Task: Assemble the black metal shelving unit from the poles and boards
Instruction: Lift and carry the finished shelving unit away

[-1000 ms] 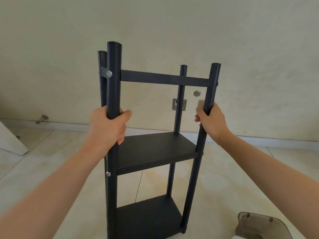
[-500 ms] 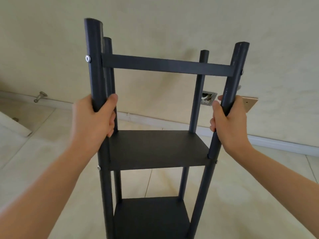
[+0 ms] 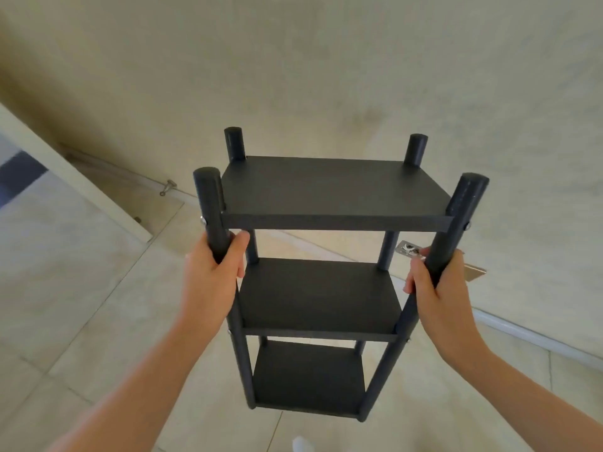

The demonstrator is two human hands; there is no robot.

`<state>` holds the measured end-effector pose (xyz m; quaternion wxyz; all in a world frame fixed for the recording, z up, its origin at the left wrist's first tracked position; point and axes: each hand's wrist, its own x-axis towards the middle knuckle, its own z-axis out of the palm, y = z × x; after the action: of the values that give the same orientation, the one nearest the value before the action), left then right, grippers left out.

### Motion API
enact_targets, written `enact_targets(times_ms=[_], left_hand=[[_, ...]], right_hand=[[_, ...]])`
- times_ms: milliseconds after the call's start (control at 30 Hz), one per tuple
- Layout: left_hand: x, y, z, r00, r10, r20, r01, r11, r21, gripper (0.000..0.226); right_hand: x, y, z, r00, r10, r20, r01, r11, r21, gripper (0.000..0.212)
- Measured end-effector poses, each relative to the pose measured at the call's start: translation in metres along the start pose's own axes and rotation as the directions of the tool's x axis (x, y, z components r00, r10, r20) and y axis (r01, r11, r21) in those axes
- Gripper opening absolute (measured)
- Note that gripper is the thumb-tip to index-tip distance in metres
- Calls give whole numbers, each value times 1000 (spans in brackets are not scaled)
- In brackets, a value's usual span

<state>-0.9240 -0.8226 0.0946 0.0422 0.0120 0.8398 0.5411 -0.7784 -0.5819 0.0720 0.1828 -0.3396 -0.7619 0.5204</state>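
The black shelving unit [image 3: 332, 190] stands upright in front of me, seen from above, with three boards fixed between its poles. Its top board [image 3: 336, 194] sits just below the pole tops; the middle board [image 3: 321, 295] and the bottom board [image 3: 310, 376] lie under it. My left hand [image 3: 212, 275] grips the front left pole [image 3: 212, 203] between the top and middle boards. My right hand [image 3: 435, 285] grips the front right pole [image 3: 463, 207] at the same height. Silver bolt heads show on both front poles.
Beige tiled floor [image 3: 81, 305] runs to a cream wall [image 3: 326, 60] just behind the unit. A white door or panel edge [image 3: 75, 177] slants at the left, with a metal doorstop [image 3: 167, 187] by the skirting. A metal bracket [image 3: 408, 248] shows behind my right hand.
My view has risen above the unit and tilted down, so the top board now shows from above instead of edge-on. Both hands keep their grip on the front poles.
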Motion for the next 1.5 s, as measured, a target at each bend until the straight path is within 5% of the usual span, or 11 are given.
enact_targets(times_ms=[300, 533, 1000, 1167, 1233, 1500], left_hand=[[-34, 108, -119, 987, -148, -68, 144, 988, -57, 20], [-60, 128, -196, 950, -278, -140, 273, 961, -55, 20], [-72, 113, -302, 851, -516, 100, 517, 787, -336, 37], [-31, 119, -315, 790, -608, 71, 576, 700, -423, 101], [-6, 125, -318, 778, -622, 90, 592, 677, -438, 117], [96, 123, -335, 704, -696, 139, 671, 590, -448, 95]], right_hand=[[-53, -156, -20, 987, 68, 149, -69, 998, 7, 16], [-96, -227, -10, 967, 113, 229, -97, 992, -79, 12], [-139, -290, 29, 830, 243, 503, -294, 955, 25, 21], [-112, -311, 56, 766, 416, 489, -495, 868, 35, 70], [-95, -324, 72, 744, 477, 468, -553, 832, 30, 74], [-28, -355, 147, 634, 634, 444, -662, 741, -112, 102]])
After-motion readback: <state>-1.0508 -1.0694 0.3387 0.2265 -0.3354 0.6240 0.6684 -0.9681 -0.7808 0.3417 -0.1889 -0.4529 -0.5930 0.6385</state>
